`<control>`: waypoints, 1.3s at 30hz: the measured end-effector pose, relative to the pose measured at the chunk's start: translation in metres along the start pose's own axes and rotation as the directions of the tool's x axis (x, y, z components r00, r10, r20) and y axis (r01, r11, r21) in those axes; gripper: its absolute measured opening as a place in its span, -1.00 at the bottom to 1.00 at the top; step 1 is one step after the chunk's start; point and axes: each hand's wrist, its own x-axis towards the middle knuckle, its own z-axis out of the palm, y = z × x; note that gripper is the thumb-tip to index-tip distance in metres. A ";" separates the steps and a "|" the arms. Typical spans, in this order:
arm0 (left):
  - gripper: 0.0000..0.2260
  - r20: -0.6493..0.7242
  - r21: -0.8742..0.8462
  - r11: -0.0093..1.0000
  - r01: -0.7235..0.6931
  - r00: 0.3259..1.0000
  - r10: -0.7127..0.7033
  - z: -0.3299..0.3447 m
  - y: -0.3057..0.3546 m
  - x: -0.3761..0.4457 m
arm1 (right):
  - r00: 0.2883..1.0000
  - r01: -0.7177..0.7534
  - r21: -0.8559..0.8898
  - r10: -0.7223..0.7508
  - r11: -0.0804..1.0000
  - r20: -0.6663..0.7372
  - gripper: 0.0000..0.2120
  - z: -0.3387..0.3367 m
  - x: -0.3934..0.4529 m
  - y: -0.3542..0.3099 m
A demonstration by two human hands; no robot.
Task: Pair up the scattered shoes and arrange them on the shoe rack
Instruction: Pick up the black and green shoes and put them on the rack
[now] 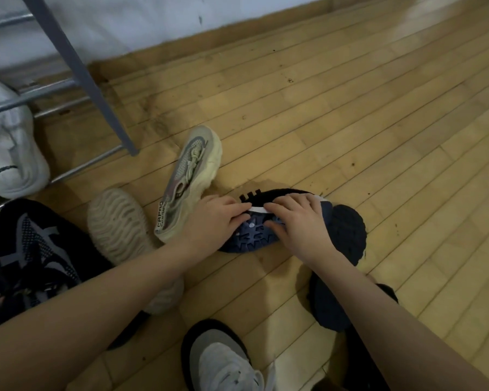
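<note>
Navy-soled and tipped on its side, the dark shoe (342,230) lies on the wooden floor (350,108) beside a beige sneaker (192,176), your left hand (218,221) and right hand (297,221) both gripping its edge

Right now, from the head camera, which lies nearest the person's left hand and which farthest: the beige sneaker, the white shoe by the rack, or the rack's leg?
1. Beige sneaker, touching the left hand.
2. Rack leg, up-left.
3. White shoe, far left.
</note>
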 end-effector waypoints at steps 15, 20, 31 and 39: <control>-0.83 -0.378 0.352 0.915 -0.196 0.865 0.330 -0.124 -0.030 -0.024 | 0.786 0.196 -0.109 -0.222 0.975 -0.577 -0.78 -0.049 0.057 -0.083; -0.73 -0.400 0.337 0.941 0.032 0.910 0.112 -0.155 -0.066 -0.082 | 0.747 0.344 -0.097 -0.335 0.934 -0.574 -0.81 -0.036 0.078 -0.151; -0.58 -0.100 0.274 0.895 0.351 0.936 -0.337 -0.148 -0.141 -0.156 | 0.876 0.393 -0.063 -0.394 0.918 -0.280 -0.72 0.012 0.081 -0.236; -0.38 -0.107 0.174 0.739 0.651 0.758 -0.643 -0.122 -0.116 -0.196 | 0.879 0.273 0.079 -0.282 0.959 0.384 -0.40 0.017 0.080 -0.211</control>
